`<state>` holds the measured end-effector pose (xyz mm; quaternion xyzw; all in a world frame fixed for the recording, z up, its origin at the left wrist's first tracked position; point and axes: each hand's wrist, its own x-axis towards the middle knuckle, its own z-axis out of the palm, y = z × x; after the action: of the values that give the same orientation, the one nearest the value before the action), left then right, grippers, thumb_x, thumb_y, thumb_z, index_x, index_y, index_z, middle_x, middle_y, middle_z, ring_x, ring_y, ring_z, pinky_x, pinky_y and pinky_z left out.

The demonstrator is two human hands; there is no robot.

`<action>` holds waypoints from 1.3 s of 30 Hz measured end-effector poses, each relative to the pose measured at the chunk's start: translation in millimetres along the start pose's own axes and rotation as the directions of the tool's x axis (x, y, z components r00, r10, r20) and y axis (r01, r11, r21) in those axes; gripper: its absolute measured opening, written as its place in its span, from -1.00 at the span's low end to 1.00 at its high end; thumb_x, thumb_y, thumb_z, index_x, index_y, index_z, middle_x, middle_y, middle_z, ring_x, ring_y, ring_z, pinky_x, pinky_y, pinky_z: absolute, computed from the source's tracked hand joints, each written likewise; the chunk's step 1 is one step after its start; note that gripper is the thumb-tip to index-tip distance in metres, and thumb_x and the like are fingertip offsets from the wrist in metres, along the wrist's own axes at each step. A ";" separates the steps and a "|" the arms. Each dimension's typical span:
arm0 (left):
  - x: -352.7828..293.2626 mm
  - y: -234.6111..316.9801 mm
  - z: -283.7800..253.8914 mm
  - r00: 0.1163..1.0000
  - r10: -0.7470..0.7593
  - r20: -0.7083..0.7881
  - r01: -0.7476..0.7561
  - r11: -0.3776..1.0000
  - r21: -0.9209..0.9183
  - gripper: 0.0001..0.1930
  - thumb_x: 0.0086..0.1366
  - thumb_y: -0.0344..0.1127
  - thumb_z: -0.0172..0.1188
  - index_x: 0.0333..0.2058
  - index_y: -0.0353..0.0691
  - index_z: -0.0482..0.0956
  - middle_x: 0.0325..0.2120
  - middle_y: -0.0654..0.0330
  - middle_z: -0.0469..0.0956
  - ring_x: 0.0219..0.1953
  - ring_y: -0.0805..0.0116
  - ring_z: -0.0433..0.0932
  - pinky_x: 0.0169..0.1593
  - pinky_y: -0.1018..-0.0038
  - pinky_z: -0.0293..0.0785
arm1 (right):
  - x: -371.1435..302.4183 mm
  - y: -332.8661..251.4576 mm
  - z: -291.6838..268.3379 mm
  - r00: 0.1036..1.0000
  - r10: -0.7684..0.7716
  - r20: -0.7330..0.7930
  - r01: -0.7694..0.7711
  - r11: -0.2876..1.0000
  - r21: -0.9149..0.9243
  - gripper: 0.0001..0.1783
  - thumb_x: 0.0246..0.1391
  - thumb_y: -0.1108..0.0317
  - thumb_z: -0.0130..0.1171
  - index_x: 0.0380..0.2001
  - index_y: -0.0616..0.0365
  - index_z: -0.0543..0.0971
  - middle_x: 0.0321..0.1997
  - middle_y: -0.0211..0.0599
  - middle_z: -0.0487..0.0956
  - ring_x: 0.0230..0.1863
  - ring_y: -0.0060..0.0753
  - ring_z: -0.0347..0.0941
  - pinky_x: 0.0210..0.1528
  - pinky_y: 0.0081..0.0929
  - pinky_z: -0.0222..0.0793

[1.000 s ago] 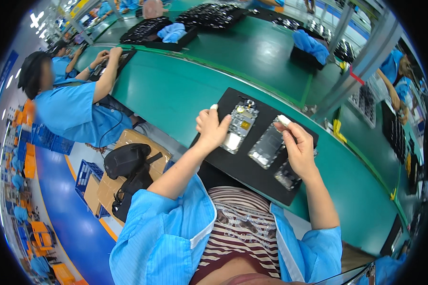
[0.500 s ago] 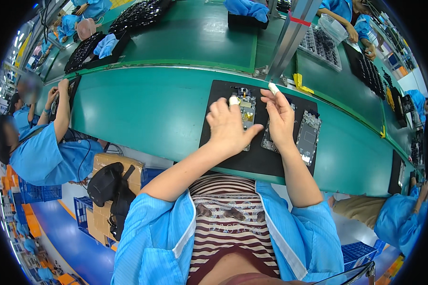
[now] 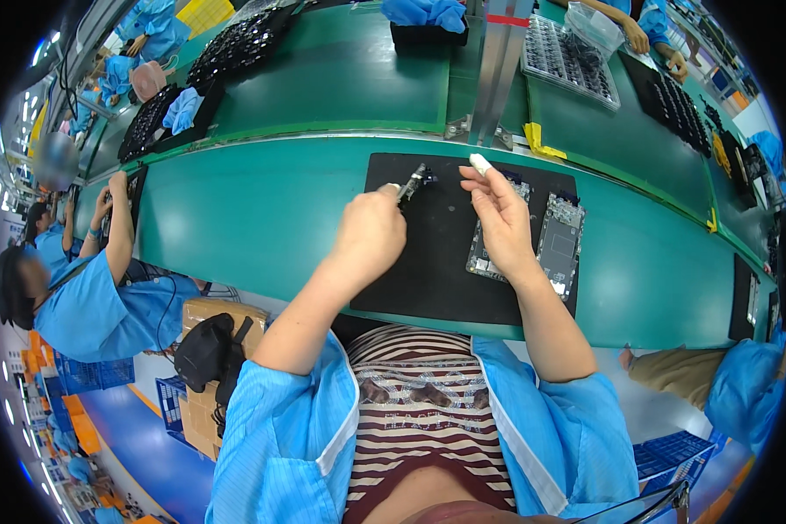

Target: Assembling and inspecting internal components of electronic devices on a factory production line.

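Observation:
My left hand (image 3: 371, 234) is closed on a phone circuit board (image 3: 416, 181), lifted and turned nearly edge-on above the left part of a black mat (image 3: 410, 279). Most of that board is hidden behind the hand. My right hand (image 3: 503, 218) hovers over the mat with its fingers apart and nothing in them, a white cover on one fingertip. Partly beneath it lies a second phone board (image 3: 482, 258). Just right of that, a third, dark grey phone board (image 3: 561, 237) rests flat on the mat.
The mat lies on a green bench (image 3: 253, 210). A metal post (image 3: 500, 79) with a yellow strip (image 3: 541, 142) beside its foot stands at the back edge. Beyond are trays of small parts (image 3: 568, 65). A co-worker (image 3: 87, 288) sits at the left, another (image 3: 742, 389) at the right.
My left hand has closed on the left board, lifted it off the mat and tilted it, moving slightly left. My right hand keeps much the same pose.

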<state>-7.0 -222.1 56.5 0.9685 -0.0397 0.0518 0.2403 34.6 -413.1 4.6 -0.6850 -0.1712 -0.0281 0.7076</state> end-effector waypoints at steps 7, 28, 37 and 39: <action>-13.5 -10.3 -0.3 0.943 -0.058 0.329 0.295 0.603 -0.741 -0.87 0.24 -0.49 0.11 -0.26 -0.40 0.54 -0.59 0.38 0.50 -0.57 0.75 0.33 -0.56 0.66 0.22 | 2.5 -1.0 -7.3 0.911 0.248 0.330 -0.298 0.948 0.112 -0.58 0.31 0.30 -0.08 0.14 0.29 0.38 0.08 -0.22 0.50 0.07 -0.47 0.42 0.11 -0.48 0.33; -31.5 -20.6 5.3 0.941 -0.058 0.334 0.315 0.513 -0.798 -0.84 0.29 -0.56 0.08 -0.16 -0.42 0.52 -0.31 0.16 0.63 -0.33 0.59 0.55 -0.26 0.64 0.48 | 6.6 -17.4 -13.2 0.768 0.399 0.501 -0.629 0.620 0.470 -0.63 0.20 0.42 0.08 0.05 0.32 0.47 -0.03 -0.20 0.57 -0.02 -0.45 0.52 0.07 -0.45 0.45; -36.8 -4.4 12.6 0.978 -0.142 0.149 0.205 0.596 -0.776 -0.92 0.27 -0.52 0.11 -0.29 -0.40 0.53 -0.56 0.30 0.58 -0.53 0.74 0.39 -0.52 0.67 0.28 | 7.2 -16.2 -12.2 0.777 0.368 0.511 -0.620 0.587 0.521 -0.60 0.17 0.45 0.10 0.08 0.33 0.45 -0.01 -0.21 0.56 0.00 -0.46 0.51 0.08 -0.50 0.44; -36.8 -2.1 12.9 0.976 -0.162 0.148 0.215 0.567 -0.795 -0.91 0.27 -0.52 0.11 -0.28 -0.40 0.54 -0.57 0.32 0.57 -0.54 0.74 0.37 -0.52 0.67 0.27 | 6.9 -18.5 -12.1 0.781 0.373 0.501 -0.618 0.583 0.528 -0.60 0.16 0.46 0.11 0.07 0.33 0.45 -0.01 -0.21 0.56 -0.01 -0.46 0.51 0.08 -0.50 0.44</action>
<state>-42.2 -224.4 39.7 0.7536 0.0378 -0.0260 0.6558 38.5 -424.7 24.3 -0.3980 -0.0860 0.3545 0.8417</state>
